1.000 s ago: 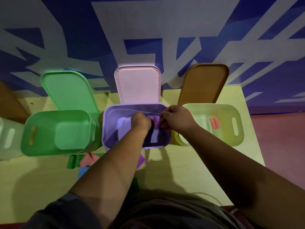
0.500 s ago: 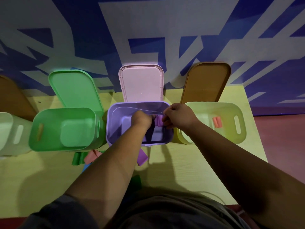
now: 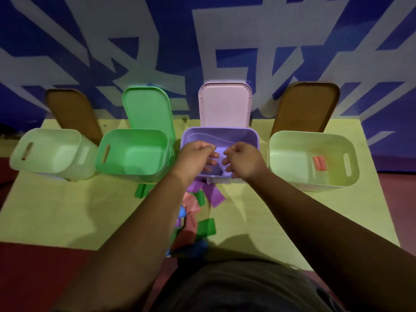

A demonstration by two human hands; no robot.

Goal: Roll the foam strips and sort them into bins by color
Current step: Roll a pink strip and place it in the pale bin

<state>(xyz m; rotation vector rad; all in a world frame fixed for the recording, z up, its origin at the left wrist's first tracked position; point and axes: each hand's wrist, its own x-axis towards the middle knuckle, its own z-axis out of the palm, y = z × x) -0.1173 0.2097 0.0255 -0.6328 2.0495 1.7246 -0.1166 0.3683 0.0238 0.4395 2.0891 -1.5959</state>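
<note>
Both my hands hover over the open purple bin (image 3: 219, 134) in the middle of the row. My left hand (image 3: 198, 156) and my right hand (image 3: 243, 159) face each other a small gap apart, fingers loosely curled, and I see nothing between them. A dark purple shape (image 3: 212, 171) lies at the bin's bottom under my fingers. Loose foam strips lie in a heap in front of the bin: purple (image 3: 215, 195), pink (image 3: 191, 204), green (image 3: 208, 227) and blue (image 3: 182, 211). A pink roll (image 3: 319, 163) sits in the right pale-green bin (image 3: 292, 140).
A green bin (image 3: 135, 134) and a pale-green bin (image 3: 45, 134) stand to the left on the yellow table (image 3: 67, 210). Their lids lean against the blue-and-white wall: brown (image 3: 72, 113), green (image 3: 148, 106), pink (image 3: 225, 104), brown (image 3: 308, 106). Another green strip (image 3: 141, 190) lies by the green bin.
The purple strip that my two hands pinched between them over the purple bin is no longer in them. My hands have drawn slightly apart. The view has shifted, showing more of the table.
</note>
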